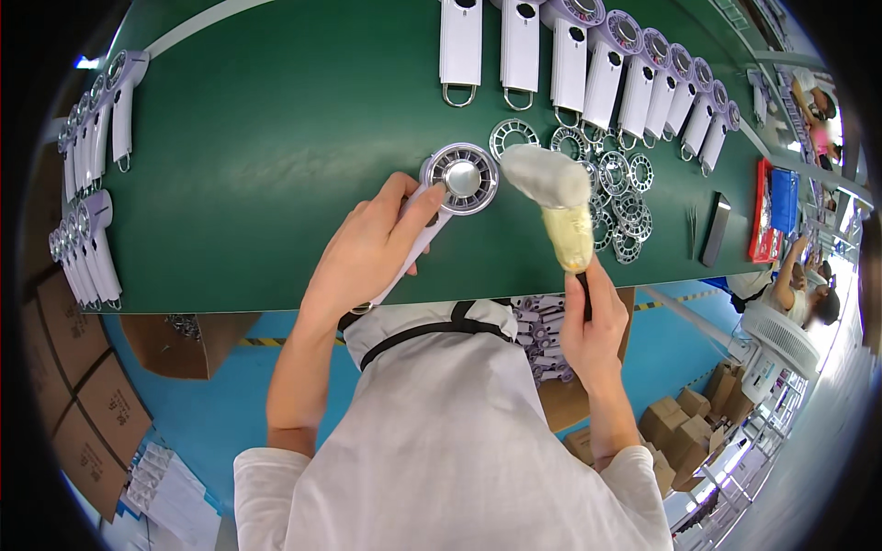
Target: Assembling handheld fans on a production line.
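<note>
My left hand (372,239) is closed around the handle of a white and lilac handheld fan (468,154), its thumb near the silver centre of the round head. The fan lies tilted near the table's front edge, and part of its handle is hidden under my fingers. In my right hand (595,317) is the dark handle of a mallet (548,177), whose head is wrapped in white padding with a yellowish wrap below. The mallet head is raised beside the fan, apart from it. Silver ring grilles (632,211) lie in a loose pile behind the mallet, and one ring (514,134) sits nearer the fan.
Handheld fans (604,87) line the back of the green table (276,184); more fans (87,248) stand along its left edge. Tweezers (693,231), a dark grey bar (716,230), a red tray (763,211) and a blue bin (785,199) are at the right. Boxes stand below.
</note>
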{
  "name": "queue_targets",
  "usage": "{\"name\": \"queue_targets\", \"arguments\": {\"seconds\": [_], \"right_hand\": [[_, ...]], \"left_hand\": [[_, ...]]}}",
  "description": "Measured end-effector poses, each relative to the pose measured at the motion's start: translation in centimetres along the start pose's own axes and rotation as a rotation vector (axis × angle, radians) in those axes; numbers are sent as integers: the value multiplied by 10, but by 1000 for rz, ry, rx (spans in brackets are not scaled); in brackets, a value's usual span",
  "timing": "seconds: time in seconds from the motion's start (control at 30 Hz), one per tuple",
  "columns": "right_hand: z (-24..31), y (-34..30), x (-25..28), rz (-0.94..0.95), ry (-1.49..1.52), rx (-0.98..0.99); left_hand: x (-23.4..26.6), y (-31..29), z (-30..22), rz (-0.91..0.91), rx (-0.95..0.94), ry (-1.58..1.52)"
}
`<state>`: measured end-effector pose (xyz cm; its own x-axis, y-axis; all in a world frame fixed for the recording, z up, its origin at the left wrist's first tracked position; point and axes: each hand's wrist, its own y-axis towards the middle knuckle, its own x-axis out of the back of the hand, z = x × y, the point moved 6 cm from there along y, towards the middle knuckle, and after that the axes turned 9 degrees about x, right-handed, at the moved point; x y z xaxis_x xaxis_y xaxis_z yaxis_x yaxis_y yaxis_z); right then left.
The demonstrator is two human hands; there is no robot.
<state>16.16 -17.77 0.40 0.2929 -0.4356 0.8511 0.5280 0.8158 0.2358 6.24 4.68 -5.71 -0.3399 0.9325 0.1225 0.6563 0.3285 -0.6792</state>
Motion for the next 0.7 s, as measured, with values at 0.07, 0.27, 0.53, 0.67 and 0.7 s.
{"name": "queue_targets", "arguments": {"seconds": [0.07,0.27,0.53,0.67,0.7], "right_hand": [[3,0,4,-50,15,-9],[1,-12,-5,17,48,-33],[-3,-34,-11,-36,161,-123],[-19,-32,-8,-118,128,-314],[-51,-55,-11,-201,232,-488]], "left_hand": [[0,-2,0,-6,4,7],[-3,2,2,9,20,4],[6,0,4,-42,-10,-23],[17,5,14,-26,-30,-99],[27,2,13,-19,-75,-129]]}}
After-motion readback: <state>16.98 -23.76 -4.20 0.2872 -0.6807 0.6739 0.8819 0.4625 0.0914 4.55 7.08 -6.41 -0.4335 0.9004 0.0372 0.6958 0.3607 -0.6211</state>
